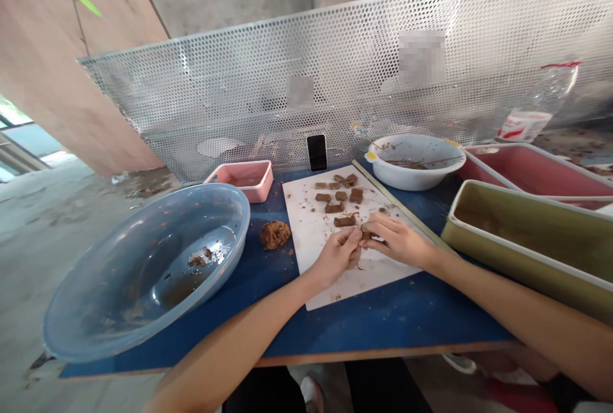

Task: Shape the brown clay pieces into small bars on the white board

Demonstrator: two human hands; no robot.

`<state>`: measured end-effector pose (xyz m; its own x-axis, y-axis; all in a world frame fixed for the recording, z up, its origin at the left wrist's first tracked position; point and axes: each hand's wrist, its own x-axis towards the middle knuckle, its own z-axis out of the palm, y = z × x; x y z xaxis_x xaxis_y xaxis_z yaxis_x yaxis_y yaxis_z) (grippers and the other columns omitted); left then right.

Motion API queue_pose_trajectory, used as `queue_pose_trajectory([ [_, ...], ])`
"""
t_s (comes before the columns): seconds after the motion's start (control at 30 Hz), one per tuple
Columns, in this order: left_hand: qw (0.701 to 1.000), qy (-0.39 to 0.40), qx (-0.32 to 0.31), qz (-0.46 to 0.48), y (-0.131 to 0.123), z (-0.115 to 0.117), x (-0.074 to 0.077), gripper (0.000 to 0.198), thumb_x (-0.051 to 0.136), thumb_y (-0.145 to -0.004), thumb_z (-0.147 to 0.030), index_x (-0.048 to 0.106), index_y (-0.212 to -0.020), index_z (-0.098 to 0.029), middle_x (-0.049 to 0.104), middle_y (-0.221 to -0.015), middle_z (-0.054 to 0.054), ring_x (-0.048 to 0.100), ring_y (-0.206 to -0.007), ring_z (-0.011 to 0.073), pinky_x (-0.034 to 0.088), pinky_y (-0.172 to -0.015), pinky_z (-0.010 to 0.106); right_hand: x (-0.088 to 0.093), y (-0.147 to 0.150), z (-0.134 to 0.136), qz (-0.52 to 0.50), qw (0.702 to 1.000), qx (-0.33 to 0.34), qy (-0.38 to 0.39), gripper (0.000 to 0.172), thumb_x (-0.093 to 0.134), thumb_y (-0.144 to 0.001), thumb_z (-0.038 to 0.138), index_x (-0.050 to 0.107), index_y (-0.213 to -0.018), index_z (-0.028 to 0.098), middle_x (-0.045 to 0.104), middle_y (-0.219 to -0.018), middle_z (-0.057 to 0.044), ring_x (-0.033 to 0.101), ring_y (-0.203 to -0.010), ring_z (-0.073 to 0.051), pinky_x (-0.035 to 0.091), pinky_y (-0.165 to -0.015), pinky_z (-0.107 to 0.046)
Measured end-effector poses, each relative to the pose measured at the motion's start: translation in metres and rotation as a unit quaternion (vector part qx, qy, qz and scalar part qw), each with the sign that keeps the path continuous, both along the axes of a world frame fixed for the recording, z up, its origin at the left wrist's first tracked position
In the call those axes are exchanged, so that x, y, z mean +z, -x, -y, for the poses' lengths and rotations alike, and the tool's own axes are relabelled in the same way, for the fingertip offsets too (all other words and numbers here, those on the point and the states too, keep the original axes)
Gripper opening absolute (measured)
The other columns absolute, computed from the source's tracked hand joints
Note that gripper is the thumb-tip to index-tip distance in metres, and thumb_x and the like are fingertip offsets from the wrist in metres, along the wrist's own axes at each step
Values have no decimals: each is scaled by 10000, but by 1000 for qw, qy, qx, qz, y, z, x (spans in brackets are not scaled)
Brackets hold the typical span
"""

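Note:
Over a white board, my left hand and my right hand meet with fingers closed. A small piece of brown clay shows between the right fingertips. My left thumb and forefinger pinch right beside it; whatever they grip is hidden. Just beyond my hands lies a short clay block with thin fibres near it. Several similar blocks, among them one clay block, are spread farther up the board with crumbs around. To the left, a rough brown clay lump rests on the blue table.
A large blue basin with murky water stands left. Behind it are a pink box and a propped phone. To the right are a stick, white bowl, green trough and pink trough. Perforated metal panel borders the back.

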<state>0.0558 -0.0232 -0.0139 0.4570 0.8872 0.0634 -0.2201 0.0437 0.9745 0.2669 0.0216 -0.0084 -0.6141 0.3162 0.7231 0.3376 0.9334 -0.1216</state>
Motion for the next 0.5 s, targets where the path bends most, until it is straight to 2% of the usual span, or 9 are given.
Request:
queue_pose_trajectory([
  [0.17, 1000, -1, -11, -10, 0, 1, 1, 637, 617, -971, -853, 499, -872, -235, 327, -546, -130, 216, -457, 70, 233, -477, 238, -2, 4, 4, -52, 997, -9, 63, 147, 549, -1158, 330, 627, -1062, 251, 703, -888, -18, 678, -730, -159, 572, -693, -280],
  [0.23, 998, -24, -38, -32, 3, 2, 5, 611, 572, -1008, -829, 540, -907, -228, 331, -538, -123, 221, -457, 83, 238, -485, 246, -3, 3, 2, -90, 990, -42, 103, 212, 517, -1165, 352, 614, -1005, 252, 695, -853, -13, 675, -719, -161, 562, -694, -285],
  [0.3, 990, -80, -60, -95, 10, 3, 12, 577, 535, -1054, -771, 603, -920, -214, 383, -549, -92, 286, -472, 101, 277, -514, 257, -4, -1, -3, -128, 978, -89, 139, 299, 481, -1173, 415, 616, -961, 252, 687, -808, -11, 660, -695, -168, 547, -685, -299],
  [0.37, 960, -179, -42, -210, 19, 2, 19, 497, 560, -1085, -659, 692, -934, -205, 577, -672, -16, 476, -568, 131, 364, -591, 266, -4, -7, -10, -144, 967, -124, 167, 386, 457, -1172, 493, 629, -928, 250, 676, -757, -7, 634, -649, -169, 528, -660, -306],
  [0.43, 910, -275, -19, -308, 27, -3, 24, 378, 564, -1097, -549, 770, -1084, -232, 772, -967, 63, 663, -768, 194, 470, -719, 290, -5, -13, -17, -137, 962, -145, 188, 440, 456, -1163, 544, 644, -896, 248, 675, -719, -5, 626, -621, -170, 518, -640, -310],
  [0.5, 869, -335, 5, -364, 33, -8, 24, 353, 550, -1095, -481, 781, -1214, -241, 798, -1194, 113, 728, -937, 246, 531, -835, 331, -6, -17, -22, -125, 960, -157, 195, 457, 480, -1147, 555, 655, -858, 247, 695, -707, -11, 648, -621, -179, 520, -630, -316],
])
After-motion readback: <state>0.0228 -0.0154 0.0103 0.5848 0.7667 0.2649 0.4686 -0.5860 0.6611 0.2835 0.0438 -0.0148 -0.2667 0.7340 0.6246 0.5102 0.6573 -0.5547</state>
